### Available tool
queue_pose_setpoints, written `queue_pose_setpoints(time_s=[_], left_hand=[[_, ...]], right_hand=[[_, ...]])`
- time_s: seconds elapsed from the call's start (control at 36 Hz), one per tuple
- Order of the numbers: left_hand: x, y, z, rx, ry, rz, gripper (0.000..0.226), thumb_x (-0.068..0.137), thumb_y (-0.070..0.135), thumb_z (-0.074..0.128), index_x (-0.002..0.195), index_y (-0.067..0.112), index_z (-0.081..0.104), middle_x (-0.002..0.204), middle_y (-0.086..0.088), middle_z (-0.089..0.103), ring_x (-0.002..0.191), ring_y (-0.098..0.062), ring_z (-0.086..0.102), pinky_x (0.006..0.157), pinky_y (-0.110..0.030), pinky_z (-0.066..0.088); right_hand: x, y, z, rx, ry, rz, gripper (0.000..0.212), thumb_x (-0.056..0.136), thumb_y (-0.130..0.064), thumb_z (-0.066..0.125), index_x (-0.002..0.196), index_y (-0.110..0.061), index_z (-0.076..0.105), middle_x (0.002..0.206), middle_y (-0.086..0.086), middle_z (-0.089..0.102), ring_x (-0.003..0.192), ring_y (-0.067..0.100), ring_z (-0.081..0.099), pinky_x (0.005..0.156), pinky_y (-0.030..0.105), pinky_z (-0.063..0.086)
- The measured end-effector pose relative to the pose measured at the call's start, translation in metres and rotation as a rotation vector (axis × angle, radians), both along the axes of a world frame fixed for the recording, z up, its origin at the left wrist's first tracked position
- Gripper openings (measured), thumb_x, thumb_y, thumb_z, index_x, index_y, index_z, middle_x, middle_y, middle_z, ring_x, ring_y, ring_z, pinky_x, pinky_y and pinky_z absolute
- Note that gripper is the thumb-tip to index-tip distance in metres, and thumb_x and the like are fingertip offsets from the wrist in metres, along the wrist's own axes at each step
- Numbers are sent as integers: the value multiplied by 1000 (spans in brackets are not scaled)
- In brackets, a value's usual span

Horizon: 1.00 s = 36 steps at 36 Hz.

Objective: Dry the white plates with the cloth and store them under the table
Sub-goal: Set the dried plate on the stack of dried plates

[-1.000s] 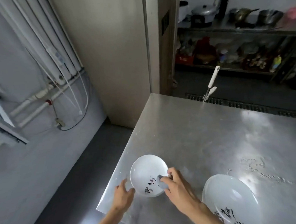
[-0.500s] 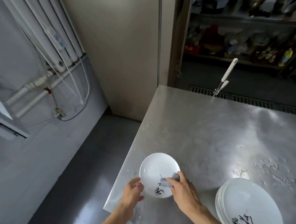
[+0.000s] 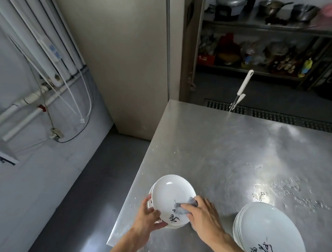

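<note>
Sitting tilted at the brushed-steel worktop's near-left corner, the small round white plate lies between both hands: left hand gripping its left rim, right hand pinching the crumpled grey cloth against its near-right inner face.

Table: stainless steel, brushed, dull sheen, scuffed; water droplets on right part.
Small plate: white glazed ceramic, glossy, black brush markings.
Plate stack: same glazed ceramic, smooth.
Cloth: grey fabric, soft, matt.
Floor: grey, smooth, faint sheen.
Wall pipes: white plastic, matt.
Shelf: metal, dull.
Pot: bare metal, satin.
Utensil handle: white plastic, smooth.
</note>
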State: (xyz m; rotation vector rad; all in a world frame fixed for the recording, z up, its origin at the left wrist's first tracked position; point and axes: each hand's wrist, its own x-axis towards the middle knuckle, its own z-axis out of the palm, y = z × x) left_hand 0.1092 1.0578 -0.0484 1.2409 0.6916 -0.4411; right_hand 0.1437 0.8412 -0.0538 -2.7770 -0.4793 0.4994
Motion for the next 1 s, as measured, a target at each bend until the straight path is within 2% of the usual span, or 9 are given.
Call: queue_pose_setpoints(time_s=[0.14,0.22,0.36,0.47,0.56,0.67,0.81,0.89,1.0], left_hand=[[-7,-8,5,-8,5,-34,67,98,-10,47,154,28,43,111,-27,71,95,-39,76,80,-48,64],[-13,-13,12,-7,-8,-55,67,98,-8,47,153,30,46,99,-19,72,91,-35,75,81,-47,63],[-20,-28,33,-73,-53,-62,67,94,-4,53,145,38,57,122,-23,72,100,-39,74,80,-46,63],[-17,-37,48,-86,-156,-50,63,97,-3,52,141,42,61,127,-18,72,109,-40,72,90,-52,62],[-17,-34,52,-54,-182,-29,63,95,-6,49,141,35,61,123,-22,72,102,-35,73,86,-46,62],[-24,-34,60,-28,-191,-9,67,91,1,50,140,45,61,119,-20,73,97,-36,74,81,-43,62],[-38,-45,71,-13,-204,-59,73,77,11,53,137,53,60,121,-20,72,105,-38,75,78,-43,63],[-40,-55,80,-12,-237,-79,73,81,9,53,140,52,59,122,-19,71,106,-36,74,81,-44,62],[-37,-56,86,-5,-277,-39,61,97,-6,46,138,36,64,121,-19,74,99,-34,75,79,-44,62]], right_hand=[[5,-11,13,108,34,-21,47,101,-29,54,145,-46,48,131,-6,46,124,14,51,100,27,46],[14,-15,29,182,2,-70,45,98,-26,62,139,-40,54,121,-6,46,113,14,57,90,28,49],[31,-2,57,257,1,-109,36,101,-27,59,137,-31,59,123,-1,42,111,20,58,96,25,44],[21,13,74,370,87,60,30,102,-31,55,131,-34,62,123,-5,41,107,13,58,97,23,44],[11,9,78,377,122,218,27,98,-30,57,122,-32,69,118,-8,47,103,12,60,94,25,47],[21,-12,80,298,-30,67,21,93,-17,58,107,-20,73,115,-2,53,98,19,63,91,28,48],[31,-19,92,300,-136,-81,25,99,-17,52,118,-21,67,113,-6,49,106,22,60,85,20,45],[21,-3,102,417,-133,51,27,100,-18,54,122,-24,69,119,-8,50,109,13,57,86,7,33],[2,2,108,488,-41,284,27,98,-20,57,119,-28,72,116,-6,54,104,10,59,93,14,43]])
